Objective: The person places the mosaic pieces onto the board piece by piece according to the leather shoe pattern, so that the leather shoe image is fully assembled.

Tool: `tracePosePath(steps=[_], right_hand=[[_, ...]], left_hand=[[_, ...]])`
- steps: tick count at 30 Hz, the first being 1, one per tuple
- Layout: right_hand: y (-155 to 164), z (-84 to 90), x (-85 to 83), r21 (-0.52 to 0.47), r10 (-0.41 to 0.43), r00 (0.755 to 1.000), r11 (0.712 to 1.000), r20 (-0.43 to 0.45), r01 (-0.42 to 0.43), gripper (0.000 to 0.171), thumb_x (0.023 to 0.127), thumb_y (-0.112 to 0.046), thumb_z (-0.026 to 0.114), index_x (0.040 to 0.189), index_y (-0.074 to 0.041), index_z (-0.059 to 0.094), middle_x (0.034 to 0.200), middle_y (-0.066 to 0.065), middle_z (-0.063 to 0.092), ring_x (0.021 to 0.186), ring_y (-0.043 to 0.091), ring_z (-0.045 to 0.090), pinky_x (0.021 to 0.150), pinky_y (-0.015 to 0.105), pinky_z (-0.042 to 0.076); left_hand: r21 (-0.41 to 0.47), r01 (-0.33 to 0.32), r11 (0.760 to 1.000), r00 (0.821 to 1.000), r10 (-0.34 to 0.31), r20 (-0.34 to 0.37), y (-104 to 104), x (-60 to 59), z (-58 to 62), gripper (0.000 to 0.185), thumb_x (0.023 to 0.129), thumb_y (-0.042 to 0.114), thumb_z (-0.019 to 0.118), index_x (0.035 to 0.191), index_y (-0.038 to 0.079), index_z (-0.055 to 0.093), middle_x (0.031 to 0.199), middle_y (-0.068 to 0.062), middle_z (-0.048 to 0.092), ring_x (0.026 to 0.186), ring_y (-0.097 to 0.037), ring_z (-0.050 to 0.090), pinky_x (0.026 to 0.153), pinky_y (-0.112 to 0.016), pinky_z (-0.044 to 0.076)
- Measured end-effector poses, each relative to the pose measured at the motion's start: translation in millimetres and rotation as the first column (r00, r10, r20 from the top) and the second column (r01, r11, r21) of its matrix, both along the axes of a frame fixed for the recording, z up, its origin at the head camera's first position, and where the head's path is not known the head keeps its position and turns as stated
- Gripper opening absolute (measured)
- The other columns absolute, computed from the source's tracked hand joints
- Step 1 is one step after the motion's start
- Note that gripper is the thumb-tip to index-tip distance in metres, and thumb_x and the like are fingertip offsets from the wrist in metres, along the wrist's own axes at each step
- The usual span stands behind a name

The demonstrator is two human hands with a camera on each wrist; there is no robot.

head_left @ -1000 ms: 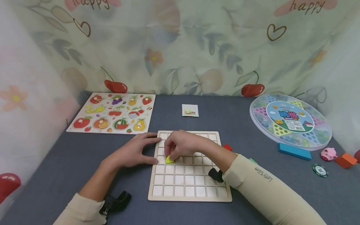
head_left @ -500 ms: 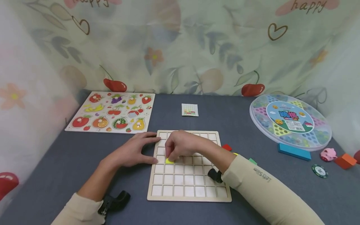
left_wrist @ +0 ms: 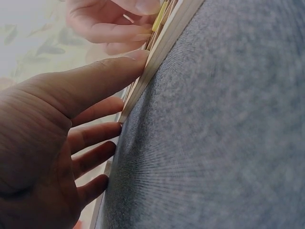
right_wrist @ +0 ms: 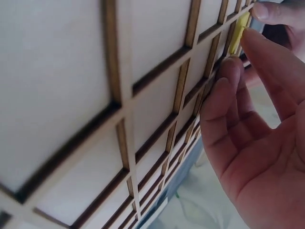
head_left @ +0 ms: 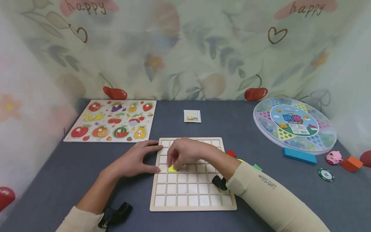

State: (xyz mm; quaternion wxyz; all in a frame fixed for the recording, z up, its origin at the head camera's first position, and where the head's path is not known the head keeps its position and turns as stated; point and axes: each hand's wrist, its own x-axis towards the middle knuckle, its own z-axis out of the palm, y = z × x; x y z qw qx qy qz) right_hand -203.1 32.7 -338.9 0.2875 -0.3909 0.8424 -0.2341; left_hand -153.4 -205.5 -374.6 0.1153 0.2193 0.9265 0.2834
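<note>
A pale wooden grid board lies mid-table on the grey cloth. A small yellow tile sits in a cell of its second column, about halfway down. My right hand bends over that cell and pinches the tile with its fingertips; the yellow tile shows edge-on there. My left hand rests flat on the cloth, its thumb and forefinger against the board's left edge. The yellow tile appears just past that edge.
A fruit puzzle lies far left and a small pattern card behind the board. Red and green pieces lie right of it. Further right: a round game box, blue block, pink pig, orange block, chip.
The yellow tile was tilted up in my right fingers; now it lies down in its cell. The left hand has stayed at the board's edge.
</note>
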Motion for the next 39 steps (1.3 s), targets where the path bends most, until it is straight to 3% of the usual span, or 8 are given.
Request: tracePosePath(steps=[13, 23, 32, 39], right_hand=[[30, 14.9, -2.7, -0.093, -0.02, 0.999, 0.995, 0.045, 0.024, 0.012, 0.091, -0.01, 0.076, 0.102, -0.013, 0.08, 0.089, -0.004, 0.071, 0.082, 0.009, 0.067, 0.074, 0.026, 0.053], [81, 27.3, 5.0, -0.129, -0.148, 0.985, 0.979, 0.088, 0.158, 0.014, 0.091, -0.011, 0.077, 0.104, -0.013, 0.08, 0.092, -0.005, 0.074, 0.086, 0.018, 0.068, 0.076, 0.032, 0.055], [135, 22.7, 9.6, -0.111, -0.219, 0.972, 0.968, 0.083, 0.227, 0.015, 0.091, -0.015, 0.078, 0.104, -0.01, 0.079, 0.094, -0.002, 0.073, 0.083, 0.019, 0.066, 0.068, 0.033, 0.055], [166, 26.9, 7.0, -0.078, -0.241, 0.968, 0.966, 0.073, 0.247, 0.015, 0.092, -0.015, 0.077, 0.106, -0.01, 0.078, 0.095, 0.0, 0.073, 0.086, 0.021, 0.064, 0.076, 0.033, 0.057]], left_hand=[[-0.013, -0.021, 1.0, 1.0, 0.021, 0.018, 0, 0.4, -0.5, 0.08, 0.085, 0.049, 0.083, 0.152, 0.016, 0.054, 0.161, -0.015, 0.041, 0.147, -0.043, 0.034, 0.113, -0.068, 0.033], [-0.005, -0.005, 1.0, 1.0, 0.005, 0.005, 4, -1.4, 1.1, 0.08, 0.085, 0.047, 0.083, 0.152, 0.015, 0.053, 0.161, -0.016, 0.041, 0.148, -0.044, 0.033, 0.114, -0.067, 0.033], [0.001, -0.009, 1.0, 1.0, 0.009, 0.022, 3, 2.0, -1.4, 0.079, 0.085, 0.047, 0.083, 0.152, 0.015, 0.054, 0.162, -0.017, 0.04, 0.148, -0.045, 0.033, 0.113, -0.068, 0.033], [0.0, -0.022, 1.0, 1.0, 0.022, 0.017, 3, -0.3, -0.5, 0.08, 0.084, 0.049, 0.083, 0.152, 0.017, 0.054, 0.162, -0.016, 0.04, 0.148, -0.044, 0.033, 0.113, -0.068, 0.033]])
